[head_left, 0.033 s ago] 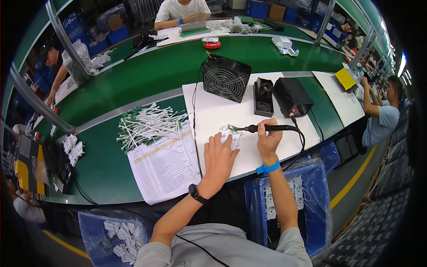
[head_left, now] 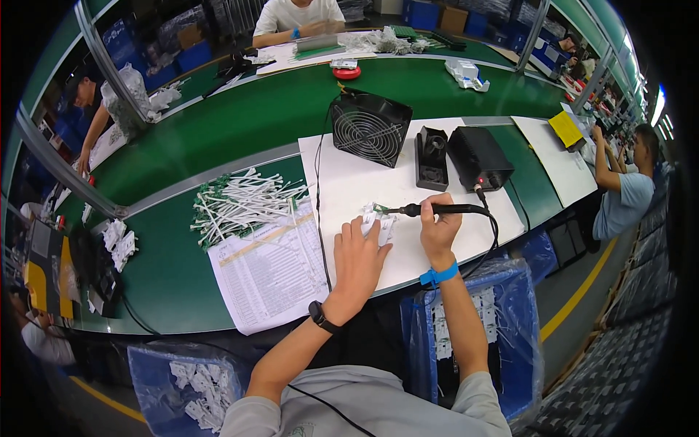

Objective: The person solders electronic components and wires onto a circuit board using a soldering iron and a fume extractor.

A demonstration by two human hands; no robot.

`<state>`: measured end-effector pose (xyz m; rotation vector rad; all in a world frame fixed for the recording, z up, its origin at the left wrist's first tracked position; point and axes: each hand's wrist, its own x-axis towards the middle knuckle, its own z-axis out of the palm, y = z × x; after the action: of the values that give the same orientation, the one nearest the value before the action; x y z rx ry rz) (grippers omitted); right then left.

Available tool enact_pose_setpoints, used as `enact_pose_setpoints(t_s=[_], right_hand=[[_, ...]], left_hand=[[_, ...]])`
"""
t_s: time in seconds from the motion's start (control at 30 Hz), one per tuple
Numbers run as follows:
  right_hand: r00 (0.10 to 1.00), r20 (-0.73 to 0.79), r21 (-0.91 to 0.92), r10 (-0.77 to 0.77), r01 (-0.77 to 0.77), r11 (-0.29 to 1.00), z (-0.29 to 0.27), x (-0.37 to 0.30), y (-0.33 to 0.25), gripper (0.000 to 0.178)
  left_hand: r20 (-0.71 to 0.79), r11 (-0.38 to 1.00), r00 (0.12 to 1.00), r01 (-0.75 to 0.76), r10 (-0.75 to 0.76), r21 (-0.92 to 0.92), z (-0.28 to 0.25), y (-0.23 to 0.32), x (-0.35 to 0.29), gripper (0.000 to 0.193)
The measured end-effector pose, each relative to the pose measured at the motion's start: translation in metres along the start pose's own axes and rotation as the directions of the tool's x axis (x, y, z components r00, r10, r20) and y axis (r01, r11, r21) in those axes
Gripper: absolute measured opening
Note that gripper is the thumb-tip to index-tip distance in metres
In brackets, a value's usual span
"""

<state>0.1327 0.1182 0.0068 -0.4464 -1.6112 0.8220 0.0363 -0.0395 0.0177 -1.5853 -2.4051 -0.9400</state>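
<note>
My right hand (head_left: 440, 231) is closed round the handle of a soldering iron (head_left: 444, 210), like a pen. The iron's tip points left and meets a small green circuit board (head_left: 380, 209) on a white plastic part (head_left: 381, 230). Whether the tip touches the board or hovers just over it is too small to tell. My left hand (head_left: 358, 255) steadies the white part against the white work sheet (head_left: 408, 256), fingertips at its left side and thumb near its lower edge. The fingers partly hide that part.
Behind my hands stand a black fan (head_left: 370, 130), an iron holder (head_left: 431, 160) and a black soldering station (head_left: 480, 159). White cables with green boards (head_left: 244, 207) lie left, beside a printed sheet (head_left: 271, 277). Blue lined bins (head_left: 156, 397) flank me below the bench. Co-workers sit around.
</note>
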Motion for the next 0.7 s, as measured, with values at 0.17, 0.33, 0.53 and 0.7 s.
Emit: enact_pose_setpoints(t_s=[0.17,0.33,0.53,0.7], right_hand=[[0.999,0.054,-0.007,0.011,-0.011,1.000,0.0018,0.0013,-0.0010,0.010],[0.997,0.069,-0.004,0.037,-0.036,0.999,0.0000,0.0001,0.0013,0.011],[0.997,0.080,-0.027,0.014,-0.012,1.000,0.0004,-0.0042,0.0019,0.011],[0.993,0.101,-0.077,-0.064,0.072,0.994,-0.0006,-0.0029,-0.0009,0.011]], left_hand=[[-0.011,1.000,1.000,0.009,-0.009,-0.006,0.0024,-0.0016,-0.0001,0.049],[-0.002,1.000,1.000,0.014,-0.014,-0.025,0.0013,-0.0011,0.0012,0.048],[-0.021,1.000,1.000,0.013,-0.013,-0.012,0.0030,-0.0015,0.0005,0.048],[-0.029,1.000,0.999,0.015,-0.015,-0.024,0.0045,-0.0017,0.0004,0.048]])
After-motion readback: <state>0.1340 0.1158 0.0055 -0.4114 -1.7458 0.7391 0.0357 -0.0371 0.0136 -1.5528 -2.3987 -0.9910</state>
